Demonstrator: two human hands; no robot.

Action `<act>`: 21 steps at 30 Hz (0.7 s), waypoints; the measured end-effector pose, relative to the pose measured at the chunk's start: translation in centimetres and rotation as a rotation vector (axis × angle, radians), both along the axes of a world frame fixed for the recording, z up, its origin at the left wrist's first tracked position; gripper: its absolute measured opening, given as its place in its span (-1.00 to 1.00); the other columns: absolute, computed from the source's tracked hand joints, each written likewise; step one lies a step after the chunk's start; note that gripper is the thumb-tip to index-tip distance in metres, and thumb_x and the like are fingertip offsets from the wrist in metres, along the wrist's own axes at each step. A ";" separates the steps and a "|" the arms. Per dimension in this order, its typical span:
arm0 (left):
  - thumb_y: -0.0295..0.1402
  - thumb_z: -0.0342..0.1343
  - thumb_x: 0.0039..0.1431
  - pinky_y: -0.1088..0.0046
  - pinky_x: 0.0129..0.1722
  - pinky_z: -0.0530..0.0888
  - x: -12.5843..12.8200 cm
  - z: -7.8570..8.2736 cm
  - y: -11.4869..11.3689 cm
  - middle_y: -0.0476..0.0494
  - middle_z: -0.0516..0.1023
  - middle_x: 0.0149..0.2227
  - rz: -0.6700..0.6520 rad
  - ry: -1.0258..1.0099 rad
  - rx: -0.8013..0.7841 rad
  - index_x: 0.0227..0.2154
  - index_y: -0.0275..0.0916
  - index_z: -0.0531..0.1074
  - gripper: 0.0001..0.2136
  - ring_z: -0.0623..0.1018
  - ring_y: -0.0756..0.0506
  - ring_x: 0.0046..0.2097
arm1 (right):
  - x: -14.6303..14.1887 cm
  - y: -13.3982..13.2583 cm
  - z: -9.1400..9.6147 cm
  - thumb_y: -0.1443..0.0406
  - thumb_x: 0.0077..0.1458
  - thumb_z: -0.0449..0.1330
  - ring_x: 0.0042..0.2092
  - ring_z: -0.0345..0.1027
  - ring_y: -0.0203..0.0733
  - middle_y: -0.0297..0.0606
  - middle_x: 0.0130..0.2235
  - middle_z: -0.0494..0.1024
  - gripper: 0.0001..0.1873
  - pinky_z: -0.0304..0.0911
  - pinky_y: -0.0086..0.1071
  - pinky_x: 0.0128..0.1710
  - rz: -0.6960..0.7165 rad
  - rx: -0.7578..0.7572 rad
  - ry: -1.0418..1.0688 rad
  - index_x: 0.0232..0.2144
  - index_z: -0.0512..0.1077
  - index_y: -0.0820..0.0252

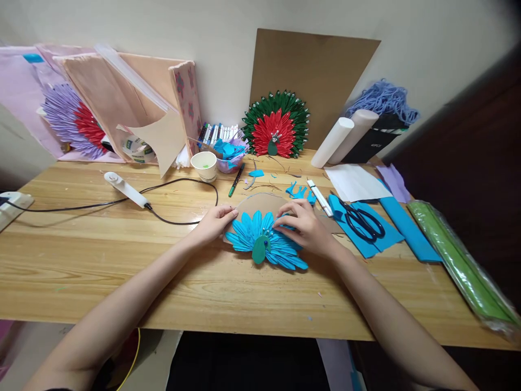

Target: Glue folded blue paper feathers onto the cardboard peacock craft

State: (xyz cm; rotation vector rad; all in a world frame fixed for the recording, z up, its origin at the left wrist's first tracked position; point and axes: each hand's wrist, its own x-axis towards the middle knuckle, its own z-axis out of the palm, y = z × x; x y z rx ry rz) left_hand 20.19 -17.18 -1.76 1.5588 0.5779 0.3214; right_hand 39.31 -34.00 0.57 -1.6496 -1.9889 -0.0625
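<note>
A small peacock [258,252] with a green body and blue crepe-paper feathers lies on a rounded piece of cardboard [262,202] at the table's middle. My left hand [215,224] is closed on the cardboard's left edge, thumb on top beside the feathers. On the other side, my right hand [307,228] bends over the fan, its thumb and fingertips pinched at a blue paper feather in the upper right. The fingers partly hide that feather and its neighbours. Blue paper scraps [300,192] and a white marker [319,197] lie just beyond my right hand.
Black scissors [364,224] rest on blue paper at the right, near a green wrapped roll [459,260]. A white glue gun [126,189] with a black cord lies left. Behind are a paper cup [204,165], a bowl of scraps [230,163] and a red-green peacock [277,127].
</note>
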 end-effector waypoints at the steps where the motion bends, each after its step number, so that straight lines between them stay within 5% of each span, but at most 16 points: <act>1: -0.14 0.11 0.01 0.49 -0.45 0.37 0.0 0.0 0.0 -0.05 0.49 -0.51 -0.001 0.001 -0.004 -0.43 -0.33 0.46 -0.71 0.46 -0.07 -0.41 | -0.1 0.1 -0.1 0.31 0.12 0.13 -0.10 0.15 -0.08 -0.19 -0.22 0.44 -0.88 0.16 -0.13 -0.07 0.001 0.001 -0.009 -0.35 0.48 0.10; 7: -0.13 0.13 -0.01 0.47 -0.42 0.37 -0.1 -0.2 0.3 -0.07 0.50 -0.48 -0.010 0.004 -0.051 -0.42 -0.33 0.46 -0.70 0.46 -0.07 -0.40 | -0.2 0.1 0.2 0.30 0.15 0.08 -0.09 0.17 -0.07 -0.20 -0.20 0.45 -0.86 0.13 -0.13 -0.05 -0.051 -0.018 0.028 -0.32 0.45 0.09; 12: -0.10 0.13 -0.01 0.46 -0.37 0.38 -0.1 -0.2 0.5 -0.06 0.50 -0.47 0.043 -0.023 -0.129 -0.41 -0.32 0.44 -0.68 0.46 -0.06 -0.40 | 1.6 0.1 0.0 0.26 0.20 -0.03 -0.08 0.25 -0.10 -0.20 -0.17 0.42 -0.80 0.15 -0.20 -0.07 -0.436 0.090 0.380 -0.22 0.37 0.12; 14: -0.10 0.14 -0.03 0.46 -0.37 0.38 -0.1 -0.2 0.6 -0.06 0.49 -0.48 0.080 -0.041 -0.148 -0.44 -0.32 0.43 -0.68 0.45 -0.05 -0.41 | 2.4 0.2 -0.4 0.19 0.18 0.00 -0.15 0.30 -0.13 -0.22 -0.20 0.43 -0.79 0.20 -0.26 -0.16 -0.518 0.017 0.587 -0.24 0.36 0.13; 18: -0.10 0.17 -0.05 0.46 -0.39 0.38 -0.1 -0.3 0.7 -0.05 0.49 -0.51 0.132 -0.054 -0.159 -0.48 -0.32 0.43 -0.68 0.44 -0.04 -0.44 | 2.5 0.6 -1.1 0.05 0.10 0.04 -0.43 0.26 -0.25 -0.35 -0.47 0.38 -0.68 0.18 -0.37 -0.42 -0.384 -0.282 0.936 -0.43 0.35 0.18; 21: -0.09 0.17 -0.06 0.45 -0.38 0.40 0.0 -0.1 0.6 -0.07 0.51 -0.49 0.079 -0.056 -0.185 -0.45 -0.32 0.44 -0.67 0.45 -0.05 -0.42 | 1.9 1.0 -1.7 0.05 0.02 0.12 -0.34 0.30 -0.24 -0.32 -0.37 0.40 -0.70 0.22 -0.37 -0.35 -0.360 -0.217 1.019 -0.37 0.34 0.17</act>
